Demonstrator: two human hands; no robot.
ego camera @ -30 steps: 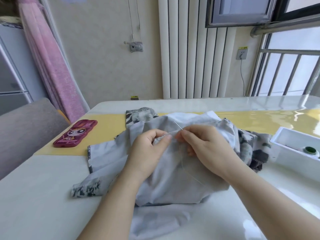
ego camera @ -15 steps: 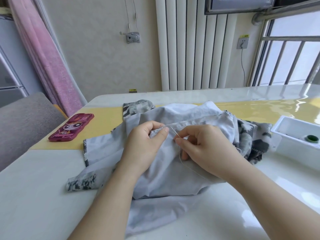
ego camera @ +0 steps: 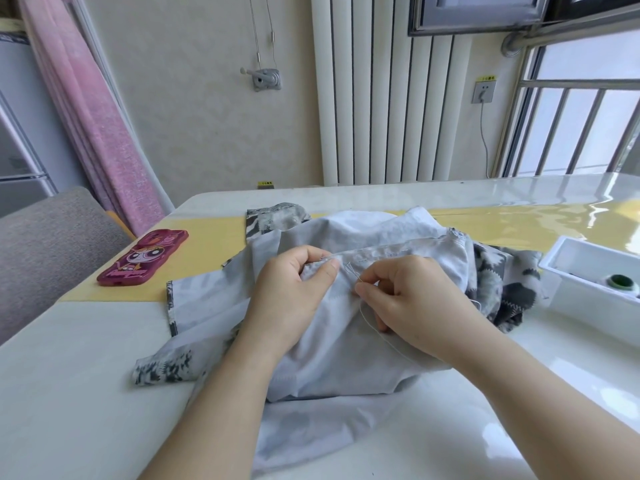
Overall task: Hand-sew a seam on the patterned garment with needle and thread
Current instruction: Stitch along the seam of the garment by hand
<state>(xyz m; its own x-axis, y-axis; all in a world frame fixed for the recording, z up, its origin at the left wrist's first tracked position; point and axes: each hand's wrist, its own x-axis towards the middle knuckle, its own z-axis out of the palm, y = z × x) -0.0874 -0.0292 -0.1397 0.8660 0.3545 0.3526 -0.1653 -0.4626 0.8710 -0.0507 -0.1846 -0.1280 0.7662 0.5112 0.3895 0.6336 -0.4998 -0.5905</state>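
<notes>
Both hands work close together, nearly touching. The left hand pinches the folded edge of the patterned garment between thumb and forefinger. The right hand, just beside it, pinches the needle by its lower end. The needle slants up and leftward, its free end toward the left thumb, right at the fold (which end is the point I can't make out). The seam runs crosswise, from the left hand's pinch off to the right and slightly away, with a few pale stitches showing on the right-hand stretch. So the unsewn part, I'd judge, lies toward the left hand, and the right hand, nearer the last stitch, is the one to carry the needle that way along the fold. A loop of thread trails beneath the right palm. The garment lies heaped, pale side up, on the white tabletop, between a pink phone at the left and a white tray at the right.
</notes>
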